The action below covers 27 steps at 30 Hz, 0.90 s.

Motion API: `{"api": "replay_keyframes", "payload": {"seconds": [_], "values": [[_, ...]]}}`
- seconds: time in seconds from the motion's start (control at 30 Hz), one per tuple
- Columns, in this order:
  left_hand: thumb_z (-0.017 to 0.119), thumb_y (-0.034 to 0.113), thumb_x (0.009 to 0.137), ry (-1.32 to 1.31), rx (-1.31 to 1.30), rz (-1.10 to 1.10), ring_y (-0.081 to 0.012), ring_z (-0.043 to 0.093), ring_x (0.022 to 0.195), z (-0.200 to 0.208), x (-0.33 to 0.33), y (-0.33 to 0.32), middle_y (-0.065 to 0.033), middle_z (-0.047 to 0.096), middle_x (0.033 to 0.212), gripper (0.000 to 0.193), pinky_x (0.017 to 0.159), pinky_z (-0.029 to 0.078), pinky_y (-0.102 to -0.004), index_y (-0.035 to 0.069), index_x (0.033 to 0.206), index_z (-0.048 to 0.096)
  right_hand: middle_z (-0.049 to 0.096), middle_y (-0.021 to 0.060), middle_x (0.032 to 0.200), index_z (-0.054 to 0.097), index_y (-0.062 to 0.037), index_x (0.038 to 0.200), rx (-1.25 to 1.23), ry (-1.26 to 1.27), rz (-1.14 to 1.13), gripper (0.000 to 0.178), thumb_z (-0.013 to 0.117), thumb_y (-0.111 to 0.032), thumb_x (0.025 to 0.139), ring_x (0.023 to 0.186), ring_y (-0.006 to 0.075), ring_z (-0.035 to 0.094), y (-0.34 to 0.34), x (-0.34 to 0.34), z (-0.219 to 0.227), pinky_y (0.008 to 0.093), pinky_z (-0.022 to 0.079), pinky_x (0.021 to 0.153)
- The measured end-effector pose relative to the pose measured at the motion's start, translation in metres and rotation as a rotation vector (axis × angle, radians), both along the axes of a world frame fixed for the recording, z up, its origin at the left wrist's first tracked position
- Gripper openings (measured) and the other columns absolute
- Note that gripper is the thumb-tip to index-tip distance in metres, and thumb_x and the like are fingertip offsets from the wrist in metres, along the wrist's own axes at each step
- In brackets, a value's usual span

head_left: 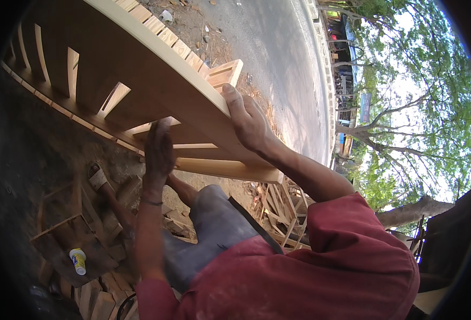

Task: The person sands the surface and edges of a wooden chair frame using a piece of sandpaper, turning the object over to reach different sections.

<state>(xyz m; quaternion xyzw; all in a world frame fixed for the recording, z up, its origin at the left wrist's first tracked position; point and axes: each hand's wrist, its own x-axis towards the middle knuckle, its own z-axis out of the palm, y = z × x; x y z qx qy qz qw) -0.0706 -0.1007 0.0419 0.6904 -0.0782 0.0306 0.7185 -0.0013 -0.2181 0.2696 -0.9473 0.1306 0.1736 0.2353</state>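
A large pale wooden slatted frame (192, 101) slants across the view, with a broad solid board along one side and slats with gaps along the other. My right hand (244, 116) is closed over the board's upper edge, its thumb on top of the edge and its other fingers around the far side. At the slats, my left hand (159, 149) is raised against the frame beside a gap. It is slightly smeared by motion, and its fingertips are partly in shadow, so whether it holds anything cannot be made out.
Behind the frame stand more pale wooden pieces (224, 74) near a paved road (278, 48). Scrap wood (286, 213) is piled beside my legs. A yellow and white container (78, 261) stands on a dark board at lower left, with wood offcuts (102, 301) below it.
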Motion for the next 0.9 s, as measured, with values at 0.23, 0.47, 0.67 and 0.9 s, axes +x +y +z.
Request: {"api": "replay_keyframes", "payload": {"seconds": [0.23,0.47,0.67,0.9], "values": [[0.032,0.025,0.106,0.04,0.044,-0.067,-0.0447,0.053,0.123,-0.014,-0.001,0.006,-0.0232,0.058,0.129,0.043,0.107,0.04,-0.0503,-0.002,0.132,0.052,0.06,0.0316,0.073,0.061,0.0076,0.072,-0.108,-0.05,-0.011,0.077,0.027,-0.054,0.102,0.073,0.0468,0.059,0.014,-0.003,0.005,0.0523,0.044,0.076],[0.027,0.039,0.106,-0.064,-0.011,0.04,-0.04,0.053,0.126,0.031,-0.01,0.003,-0.0241,0.056,0.135,0.057,0.108,0.039,-0.0456,-0.004,0.134,0.052,0.061,0.032,0.075,0.062,0.007,0.074,-0.025,0.041,-0.063,0.076,0.027,-0.055,0.102,0.074,0.0455,0.06,0.004,-0.004,0.006,0.0508,0.044,0.076],[0.028,0.041,0.105,0.406,-0.012,-0.029,-0.0407,0.058,0.118,-0.097,-0.012,0.023,-0.0239,0.061,0.122,0.055,0.1,0.044,-0.0476,-0.001,0.123,0.059,0.062,0.0307,0.073,0.063,0.0068,0.075,-0.025,0.046,-0.047,0.074,0.029,-0.053,0.102,0.073,0.0439,0.061,0.017,0.003,0.01,0.0504,0.045,0.076],[0.031,0.038,0.106,0.256,-0.096,0.018,-0.0365,0.059,0.114,-0.093,-0.014,0.006,-0.0229,0.062,0.116,0.051,0.099,0.045,-0.0459,-0.002,0.12,0.06,0.063,0.0296,0.074,0.065,0.006,0.078,0.007,0.072,-0.041,0.071,0.031,-0.051,0.102,0.076,0.0451,0.062,0.01,0.003,0.005,0.0506,0.046,0.076]]}}
